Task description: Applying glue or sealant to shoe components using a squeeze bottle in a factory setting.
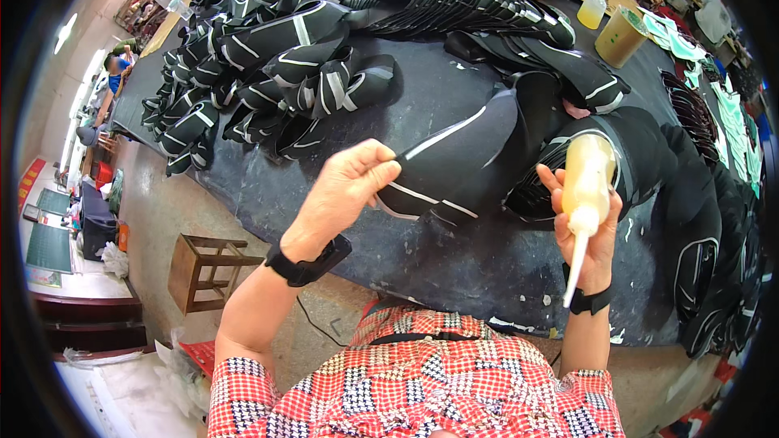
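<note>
My left hand [337, 191] pinches the left edge of a black fabric piece [471, 142] between thumb and fingers. Pale strips run along that piece's edges, and it is partly raised off the dark table. In my right hand [599, 247] is a translucent squeeze bottle [587, 174] with pale yellow contents, tilted so that its long white nozzle points down toward me. The nozzle is apart from the fabric. Behind the bottle lies a bundle of stacked black pieces [641, 146], partly hidden by the bottle and hand.
Heaped black pieces with pale strips [300, 32] cover the table's far left, and an overlapping row [471, 12] lies at the back. A tin can [622, 36] and another yellow-filled bottle [592, 10] stand far right. A wooden stool [209, 272] is left of the table. Other people are farther off.
</note>
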`<action>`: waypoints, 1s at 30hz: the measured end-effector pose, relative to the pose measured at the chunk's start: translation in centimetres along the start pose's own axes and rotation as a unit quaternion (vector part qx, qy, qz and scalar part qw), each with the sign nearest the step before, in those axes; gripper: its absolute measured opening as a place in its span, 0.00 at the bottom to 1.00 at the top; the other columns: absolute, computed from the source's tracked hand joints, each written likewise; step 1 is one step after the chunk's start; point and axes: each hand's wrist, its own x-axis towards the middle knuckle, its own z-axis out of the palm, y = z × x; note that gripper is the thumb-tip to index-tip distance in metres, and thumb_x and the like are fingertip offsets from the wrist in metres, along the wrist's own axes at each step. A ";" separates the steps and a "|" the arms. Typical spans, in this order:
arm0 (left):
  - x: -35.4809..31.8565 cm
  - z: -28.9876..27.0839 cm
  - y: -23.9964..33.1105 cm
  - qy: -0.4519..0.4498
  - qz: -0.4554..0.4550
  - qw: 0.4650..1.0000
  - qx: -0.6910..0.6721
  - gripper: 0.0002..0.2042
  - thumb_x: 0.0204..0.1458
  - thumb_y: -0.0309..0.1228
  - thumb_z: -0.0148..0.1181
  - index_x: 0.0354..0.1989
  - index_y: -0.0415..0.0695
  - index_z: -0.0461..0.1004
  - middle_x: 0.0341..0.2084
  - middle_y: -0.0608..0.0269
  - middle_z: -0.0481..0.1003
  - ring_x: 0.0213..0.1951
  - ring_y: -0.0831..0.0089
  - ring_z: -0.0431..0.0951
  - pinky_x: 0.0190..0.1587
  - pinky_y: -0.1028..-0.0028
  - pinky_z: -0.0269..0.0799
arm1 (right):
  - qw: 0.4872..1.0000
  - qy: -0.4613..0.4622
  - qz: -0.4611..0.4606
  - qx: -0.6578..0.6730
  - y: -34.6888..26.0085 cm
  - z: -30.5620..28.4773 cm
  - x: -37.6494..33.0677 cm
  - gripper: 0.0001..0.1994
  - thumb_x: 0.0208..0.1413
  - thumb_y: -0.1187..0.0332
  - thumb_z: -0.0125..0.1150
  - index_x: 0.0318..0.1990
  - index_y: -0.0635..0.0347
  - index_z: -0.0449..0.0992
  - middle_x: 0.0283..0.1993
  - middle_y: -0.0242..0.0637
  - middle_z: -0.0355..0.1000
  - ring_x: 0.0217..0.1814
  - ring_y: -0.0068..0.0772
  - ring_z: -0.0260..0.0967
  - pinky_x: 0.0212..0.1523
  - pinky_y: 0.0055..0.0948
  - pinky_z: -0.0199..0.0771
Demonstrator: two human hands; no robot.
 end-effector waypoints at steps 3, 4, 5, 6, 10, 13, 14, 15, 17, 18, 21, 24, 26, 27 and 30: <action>-1.2 -1.9 4.9 0.106 0.168 0.964 0.175 0.03 0.47 0.24 0.54 0.28 0.37 0.70 0.19 0.72 0.67 0.22 0.87 0.63 0.24 0.86 0.60 | 0.996 -0.073 -0.005 0.048 -0.3 0.5 -0.8 0.35 0.49 0.54 0.52 0.55 0.74 0.48 0.61 0.53 0.42 0.51 0.48 0.62 0.44 0.40 0.72; -1.8 -1.9 7.3 0.140 0.208 0.956 0.149 0.04 0.46 0.24 0.55 0.28 0.36 0.71 0.18 0.71 0.69 0.22 0.87 0.65 0.24 0.85 0.61 | 0.996 -0.073 -0.019 0.040 -0.1 1.2 -1.0 0.36 0.48 0.53 0.53 0.55 0.74 0.48 0.62 0.55 0.39 0.50 0.48 0.63 0.42 0.40 0.73; -1.9 -2.4 8.9 0.167 0.281 0.900 0.290 0.03 0.44 0.23 0.56 0.28 0.37 0.71 0.18 0.67 0.71 0.21 0.85 0.68 0.23 0.83 0.64 | 0.997 -0.075 -0.025 0.027 -0.1 1.8 -0.9 0.37 0.47 0.53 0.54 0.55 0.74 0.48 0.62 0.56 0.38 0.49 0.48 0.64 0.41 0.40 0.74; -2.8 -1.7 10.4 0.182 0.295 0.870 0.349 0.04 0.41 0.23 0.58 0.26 0.38 0.73 0.19 0.62 0.72 0.21 0.80 0.71 0.23 0.82 0.66 | 0.996 -0.084 -0.022 0.017 0.0 2.6 -0.6 0.37 0.46 0.53 0.56 0.55 0.74 0.48 0.62 0.57 0.37 0.48 0.48 0.65 0.40 0.39 0.74; -3.0 1.0 5.9 0.012 0.346 0.807 0.479 0.06 0.39 0.24 0.59 0.28 0.39 0.72 0.18 0.59 0.71 0.19 0.67 0.71 0.23 0.75 0.67 | 0.996 -0.077 0.055 -0.003 3.0 5.5 0.7 0.36 0.45 0.53 0.54 0.54 0.73 0.51 0.61 0.58 0.41 0.44 0.45 0.67 0.33 0.35 0.77; -3.0 2.6 -0.4 0.067 0.271 0.866 0.414 0.07 0.39 0.24 0.59 0.28 0.39 0.71 0.20 0.58 0.71 0.20 0.65 0.71 0.23 0.74 0.67 | 0.988 0.009 0.153 -0.017 6.8 3.7 1.7 0.33 0.45 0.53 0.53 0.52 0.70 0.53 0.58 0.57 0.48 0.42 0.45 0.68 0.31 0.34 0.77; -3.2 3.3 -1.1 0.102 0.251 0.891 0.363 0.07 0.40 0.25 0.59 0.29 0.38 0.70 0.20 0.57 0.71 0.21 0.65 0.72 0.23 0.75 0.67 | 0.987 0.052 0.150 -0.037 7.2 2.9 1.5 0.32 0.46 0.53 0.52 0.52 0.70 0.54 0.57 0.56 0.50 0.41 0.45 0.69 0.31 0.34 0.77; -3.4 3.8 -1.7 0.137 0.229 0.912 0.311 0.08 0.40 0.25 0.59 0.29 0.38 0.70 0.20 0.56 0.71 0.21 0.64 0.72 0.24 0.75 0.67 | 0.986 0.066 0.151 -0.020 7.7 2.4 1.6 0.31 0.46 0.54 0.52 0.52 0.69 0.55 0.56 0.56 0.52 0.42 0.45 0.68 0.31 0.34 0.77; -3.6 4.2 -1.9 0.129 0.207 0.929 0.278 0.08 0.40 0.25 0.59 0.30 0.37 0.70 0.21 0.56 0.71 0.22 0.63 0.72 0.24 0.75 0.67 | 0.983 0.084 0.161 -0.003 8.2 2.3 1.7 0.30 0.47 0.54 0.52 0.51 0.68 0.56 0.55 0.55 0.53 0.42 0.45 0.68 0.32 0.34 0.77; -3.7 4.2 -1.6 0.118 0.193 0.942 0.247 0.09 0.40 0.26 0.59 0.30 0.37 0.70 0.21 0.55 0.71 0.23 0.62 0.72 0.24 0.76 0.67 | 0.983 0.079 0.166 0.021 8.3 2.8 2.1 0.29 0.47 0.54 0.51 0.51 0.68 0.57 0.54 0.55 0.55 0.43 0.45 0.68 0.33 0.34 0.77; -4.0 4.1 -0.7 0.096 0.153 0.975 0.128 0.09 0.42 0.23 0.58 0.33 0.37 0.69 0.24 0.57 0.73 0.23 0.73 0.74 0.25 0.78 0.68 | 0.984 0.080 0.160 0.011 8.6 3.3 2.9 0.26 0.48 0.55 0.51 0.49 0.66 0.59 0.51 0.52 0.59 0.43 0.45 0.67 0.34 0.35 0.76; -4.5 3.0 0.5 0.058 0.093 0.993 0.036 0.12 0.44 0.19 0.56 0.39 0.36 0.67 0.29 0.62 0.73 0.30 0.82 0.72 0.30 0.82 0.69 | 0.988 0.090 0.118 -0.042 8.3 2.2 2.7 0.23 0.48 0.54 0.52 0.46 0.62 0.64 0.44 0.45 0.66 0.43 0.46 0.67 0.35 0.36 0.75; -5.1 2.8 0.9 -0.006 0.034 0.999 -0.033 0.15 0.44 0.18 0.55 0.42 0.34 0.65 0.32 0.63 0.72 0.35 0.81 0.71 0.35 0.82 0.68 | 0.982 0.091 0.141 0.088 7.9 1.7 2.0 0.22 0.48 0.52 0.53 0.45 0.57 0.66 0.40 0.40 0.68 0.44 0.46 0.66 0.35 0.35 0.75; -5.2 3.0 0.8 -0.026 0.041 0.997 -0.061 0.17 0.44 0.18 0.54 0.45 0.33 0.63 0.34 0.63 0.71 0.38 0.81 0.70 0.39 0.82 0.67 | 0.973 0.078 0.168 0.138 7.6 1.7 2.0 0.21 0.48 0.51 0.52 0.45 0.55 0.67 0.40 0.39 0.68 0.45 0.46 0.66 0.35 0.34 0.75; -5.8 3.5 1.6 -0.032 0.102 0.993 -0.042 0.19 0.43 0.17 0.55 0.47 0.33 0.62 0.34 0.62 0.71 0.39 0.81 0.70 0.40 0.82 0.66 | 0.978 0.032 0.174 0.111 7.2 2.6 1.9 0.22 0.48 0.50 0.52 0.45 0.56 0.66 0.41 0.38 0.68 0.46 0.46 0.65 0.35 0.34 0.76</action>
